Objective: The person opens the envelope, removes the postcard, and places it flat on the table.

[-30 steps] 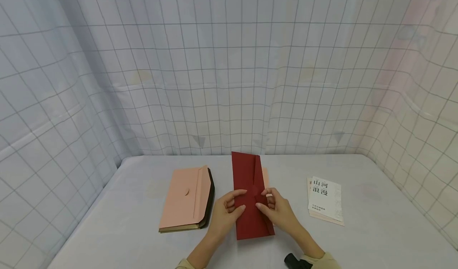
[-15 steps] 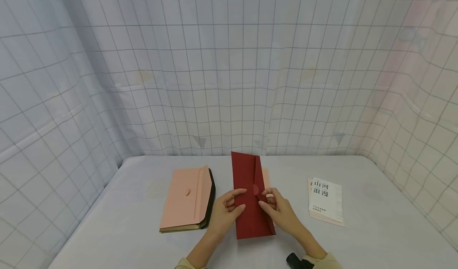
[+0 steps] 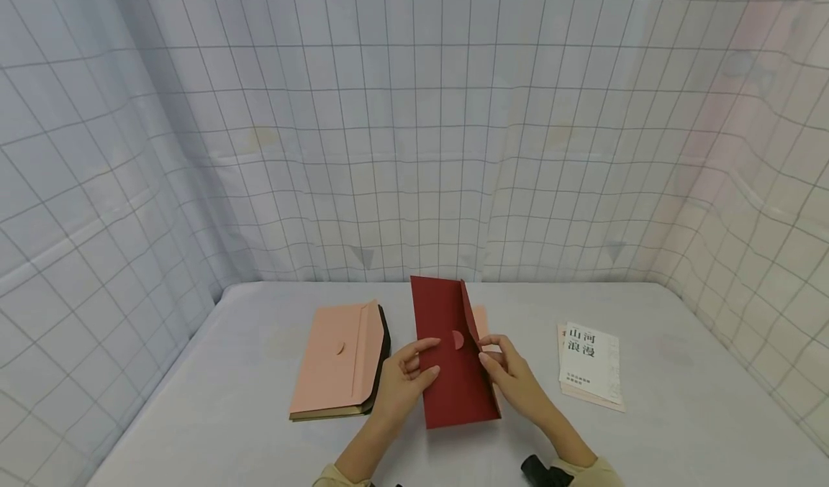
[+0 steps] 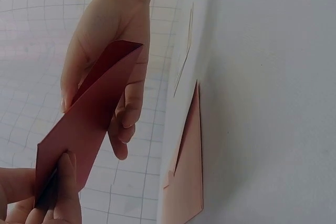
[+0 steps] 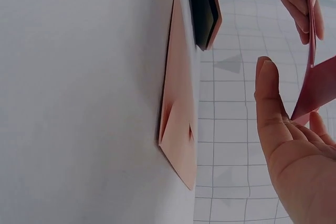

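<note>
I have my left hand [image 3: 401, 375] clamped on the left edge of the red envelope [image 3: 447, 393], above the tabletop [image 3: 680, 401], and my right hand [image 3: 514, 383] clamped on its flap [image 3: 470, 316]; raising that evenly (no tugging) should avoid creases. Since half a second ago, the flap has swung clear of the half-round mark [image 3: 458, 339].

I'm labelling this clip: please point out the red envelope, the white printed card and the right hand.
Red envelope [image 3: 458, 385], head view: main panel.
White printed card [image 3: 596, 369], head view: bare area below its large characters.
Right hand [image 3: 514, 378], head view: middle of the hand, near the thumb's base.
</note>
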Action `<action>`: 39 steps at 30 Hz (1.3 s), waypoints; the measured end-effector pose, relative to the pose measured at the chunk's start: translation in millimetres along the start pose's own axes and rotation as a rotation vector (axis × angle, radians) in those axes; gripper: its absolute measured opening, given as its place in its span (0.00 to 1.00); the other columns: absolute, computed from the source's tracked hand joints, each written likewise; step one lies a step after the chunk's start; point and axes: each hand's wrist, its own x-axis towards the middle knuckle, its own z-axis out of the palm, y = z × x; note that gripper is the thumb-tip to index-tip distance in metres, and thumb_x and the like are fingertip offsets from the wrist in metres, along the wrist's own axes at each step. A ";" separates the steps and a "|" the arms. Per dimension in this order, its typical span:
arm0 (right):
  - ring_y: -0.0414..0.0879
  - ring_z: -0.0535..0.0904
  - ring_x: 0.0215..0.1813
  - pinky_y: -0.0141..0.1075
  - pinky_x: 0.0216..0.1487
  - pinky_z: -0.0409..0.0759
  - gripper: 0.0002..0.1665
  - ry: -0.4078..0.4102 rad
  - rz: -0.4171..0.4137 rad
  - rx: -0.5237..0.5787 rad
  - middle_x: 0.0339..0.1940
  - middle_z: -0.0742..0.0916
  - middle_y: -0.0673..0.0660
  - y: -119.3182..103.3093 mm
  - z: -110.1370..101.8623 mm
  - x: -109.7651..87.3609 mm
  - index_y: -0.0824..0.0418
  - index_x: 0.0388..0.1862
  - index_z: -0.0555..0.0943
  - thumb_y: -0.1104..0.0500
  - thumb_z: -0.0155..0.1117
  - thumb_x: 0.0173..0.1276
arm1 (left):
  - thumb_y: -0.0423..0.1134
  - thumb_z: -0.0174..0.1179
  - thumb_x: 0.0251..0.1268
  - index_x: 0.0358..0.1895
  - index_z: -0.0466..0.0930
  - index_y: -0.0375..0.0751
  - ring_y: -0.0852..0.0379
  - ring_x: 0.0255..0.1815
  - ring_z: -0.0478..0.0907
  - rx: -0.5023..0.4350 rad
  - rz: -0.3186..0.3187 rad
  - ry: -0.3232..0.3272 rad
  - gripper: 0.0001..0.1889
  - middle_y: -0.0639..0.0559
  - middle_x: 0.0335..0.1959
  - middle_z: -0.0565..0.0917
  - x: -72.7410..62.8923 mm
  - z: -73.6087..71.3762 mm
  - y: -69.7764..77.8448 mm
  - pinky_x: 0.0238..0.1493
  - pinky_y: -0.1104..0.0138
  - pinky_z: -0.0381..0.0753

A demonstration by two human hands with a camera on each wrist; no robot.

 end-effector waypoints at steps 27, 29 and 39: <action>0.30 0.75 0.37 0.28 0.38 0.77 0.25 0.280 -0.050 -0.109 0.40 0.86 0.64 0.9 -0.5 -1.3 0.59 0.69 0.61 0.58 0.44 0.75 | 0.24 0.57 0.58 0.60 0.72 0.33 0.59 0.42 0.83 -0.038 -0.003 0.043 0.23 0.30 0.53 0.79 -0.2 -3.1 3.4 0.41 0.73 0.80; 0.30 0.75 0.37 0.28 0.38 0.77 0.25 0.304 -0.072 -0.115 0.41 0.86 0.65 0.4 -0.8 -1.6 0.59 0.70 0.61 0.59 0.45 0.75 | 0.24 0.57 0.58 0.60 0.72 0.33 0.60 0.41 0.83 -0.042 -0.009 0.046 0.23 0.31 0.52 0.79 0.1 -3.7 3.6 0.41 0.73 0.80; 0.19 0.70 0.58 0.17 0.52 0.72 0.28 0.405 -0.158 -0.088 0.65 0.75 0.67 6.7 -1.3 0.2 0.56 0.71 0.60 0.61 0.47 0.74 | 0.24 0.58 0.57 0.60 0.71 0.34 0.64 0.37 0.82 -0.083 -0.031 0.057 0.24 0.33 0.51 0.81 1.4 -5.7 4.6 0.39 0.74 0.80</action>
